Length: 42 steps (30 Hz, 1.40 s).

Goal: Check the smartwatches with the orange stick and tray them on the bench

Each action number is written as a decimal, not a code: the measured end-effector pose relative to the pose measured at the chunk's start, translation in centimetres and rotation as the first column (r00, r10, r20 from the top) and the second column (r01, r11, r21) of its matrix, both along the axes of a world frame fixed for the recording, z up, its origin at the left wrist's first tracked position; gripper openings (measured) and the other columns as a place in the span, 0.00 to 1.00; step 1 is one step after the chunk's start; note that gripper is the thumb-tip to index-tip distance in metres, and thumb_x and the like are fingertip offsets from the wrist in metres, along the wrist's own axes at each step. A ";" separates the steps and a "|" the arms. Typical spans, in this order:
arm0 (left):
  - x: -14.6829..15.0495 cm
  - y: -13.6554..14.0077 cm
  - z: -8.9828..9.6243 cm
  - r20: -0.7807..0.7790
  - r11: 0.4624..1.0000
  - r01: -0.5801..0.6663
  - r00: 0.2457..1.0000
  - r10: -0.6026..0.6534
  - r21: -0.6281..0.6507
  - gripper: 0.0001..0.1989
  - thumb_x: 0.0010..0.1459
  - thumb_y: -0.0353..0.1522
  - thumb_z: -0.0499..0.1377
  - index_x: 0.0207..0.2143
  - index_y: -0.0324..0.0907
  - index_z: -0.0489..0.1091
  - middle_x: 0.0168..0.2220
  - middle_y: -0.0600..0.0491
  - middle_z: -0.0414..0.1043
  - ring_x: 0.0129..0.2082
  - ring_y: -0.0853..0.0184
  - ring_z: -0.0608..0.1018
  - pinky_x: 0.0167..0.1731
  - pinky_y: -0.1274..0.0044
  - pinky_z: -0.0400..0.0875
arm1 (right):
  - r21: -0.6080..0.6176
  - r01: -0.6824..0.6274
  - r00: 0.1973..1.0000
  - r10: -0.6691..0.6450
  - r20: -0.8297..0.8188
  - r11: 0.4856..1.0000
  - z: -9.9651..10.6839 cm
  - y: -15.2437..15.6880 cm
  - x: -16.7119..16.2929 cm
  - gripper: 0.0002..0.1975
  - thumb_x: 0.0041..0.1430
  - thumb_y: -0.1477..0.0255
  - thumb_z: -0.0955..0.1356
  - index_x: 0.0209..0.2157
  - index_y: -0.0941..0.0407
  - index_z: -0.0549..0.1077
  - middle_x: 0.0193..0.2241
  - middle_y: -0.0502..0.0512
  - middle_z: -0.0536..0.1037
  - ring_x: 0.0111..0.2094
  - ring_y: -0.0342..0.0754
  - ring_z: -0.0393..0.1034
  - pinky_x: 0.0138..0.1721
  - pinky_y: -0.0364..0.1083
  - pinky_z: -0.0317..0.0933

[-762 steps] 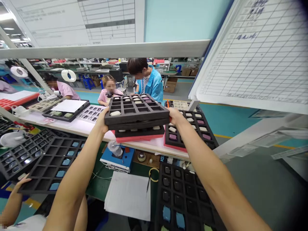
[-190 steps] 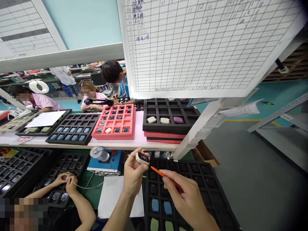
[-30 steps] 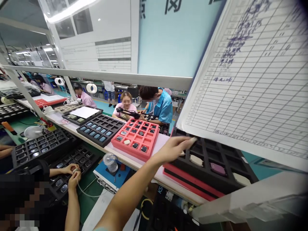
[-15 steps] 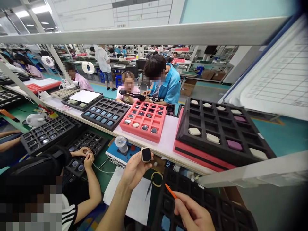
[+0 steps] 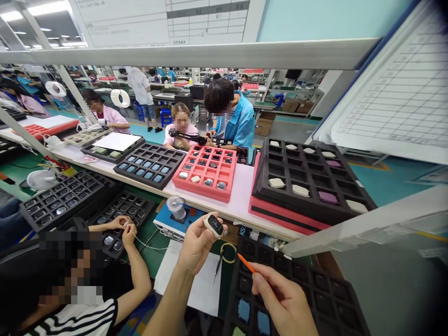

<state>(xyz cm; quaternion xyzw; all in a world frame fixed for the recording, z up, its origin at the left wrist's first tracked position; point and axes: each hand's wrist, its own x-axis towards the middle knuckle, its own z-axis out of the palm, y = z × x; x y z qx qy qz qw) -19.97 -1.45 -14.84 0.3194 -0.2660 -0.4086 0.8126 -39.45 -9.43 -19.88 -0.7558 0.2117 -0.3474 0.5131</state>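
Note:
My left hand [image 5: 196, 245] holds up a cream watch case with a dark glossy face [image 5: 214, 226], gripped between thumb and fingers and tilted. My right hand [image 5: 282, 294] is closed around a thin orange stick [image 5: 246, 262], whose pointed tip aims up and left, apart from the watch case. Below my right hand lies a black foam tray [image 5: 311, 268] with square pockets. Blue pieces [image 5: 244, 310] sit in a few of its near pockets. A white paper sheet [image 5: 203, 291] lies under my left arm.
A blue box [image 5: 163, 223] bearing a clear cup [image 5: 176, 207] stands behind my left hand. The shelf carries a red tray [image 5: 226, 191] and a black tray [image 5: 259, 193] with cream and purple pieces. A co-worker's hands [image 5: 126, 226] work at left. A slanted post [image 5: 315, 240] stands at right.
The watch case in my left hand has turned, its face now tilted and showing more of its side. My right hand with the orange stick has shifted slightly. The camera view has moved a little.

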 end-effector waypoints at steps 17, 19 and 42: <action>-2.6 -1.2 -0.6 0.174 0.923 -0.356 0.909 0.379 -0.146 0.22 0.51 0.30 0.69 0.50 0.44 0.74 0.48 0.45 0.75 0.48 0.61 0.78 0.49 0.75 0.74 | -0.117 -0.046 0.997 0.053 0.053 0.992 3.9 2.1 2.5 0.14 0.72 0.66 0.61 0.47 0.57 0.74 0.24 0.49 0.75 0.19 0.39 0.67 0.20 0.36 0.58; -2.7 -1.3 -0.7 0.214 0.915 -0.355 0.895 0.392 -0.191 0.21 0.53 0.30 0.68 0.51 0.46 0.74 0.48 0.46 0.75 0.49 0.61 0.78 0.49 0.77 0.74 | -0.108 -0.079 0.995 0.085 0.046 0.991 4.1 2.3 2.5 0.13 0.72 0.67 0.61 0.49 0.56 0.73 0.24 0.48 0.75 0.18 0.38 0.66 0.20 0.36 0.56; -3.4 -1.5 -0.5 0.376 0.904 -0.346 0.826 0.421 -0.253 0.21 0.58 0.28 0.64 0.54 0.49 0.71 0.50 0.45 0.74 0.52 0.61 0.76 0.50 0.79 0.72 | -0.123 -0.102 0.991 0.111 0.073 0.987 5.6 2.4 1.6 0.12 0.71 0.69 0.61 0.50 0.57 0.72 0.21 0.44 0.73 0.19 0.37 0.66 0.23 0.35 0.58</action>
